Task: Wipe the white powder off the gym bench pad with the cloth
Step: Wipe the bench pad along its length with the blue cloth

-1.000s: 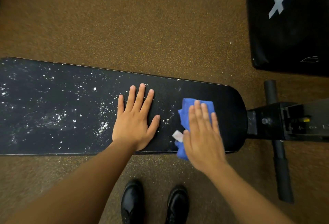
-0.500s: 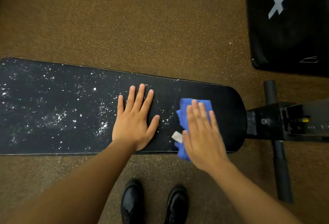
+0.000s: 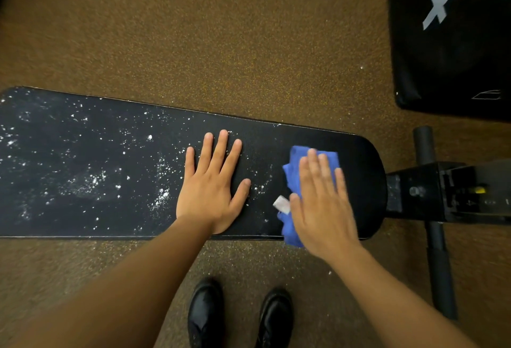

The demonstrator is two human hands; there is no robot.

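1. Change: right hand (image 3: 322,204) w/ the blue cloth (image 3: 297,166) has slid a little twd the left along the pad vs 1 s ago; fingertips blurred now, so prob mid-stroke. Left hand (image 3: 211,184) hasn't moved
2. Hand state: right hand flat, fingers straight & close together, pressing the cloth down onto the bench pad (image 3: 365,181). Left hand flat too, fingers spread, palm on the pad, holding nothing, looks like bracing
3. Cloth: bunched under the right palm, near the rounded right end of pad; its lower corner hangs over the near edge. White tag (image 3: 281,204) sticks out on its left side
4. Meaning for task: strip right of the cloth looks clean, so wiping has only covered that end. White powder (image 3: 94,181) is thick on the left half, w/ specks between the two hands (image 3: 258,188). Judged early in the job, most left to do
5. In the way: left hand sits directly in the cloth's path leftward; it'd need to lift or shift before the stroke carries on, else powder under/around it stays
6. Around: speckled brown floor (image 3: 249,43), some powder on it near the pad's front edge; black bench frame (image 3: 442,193) w/ roller bar (image 3: 437,251) at right; black padded block w/ white logo (image 3: 453,43) top right; person's black shoes (image 3: 240,317) below. None blocks the wipe
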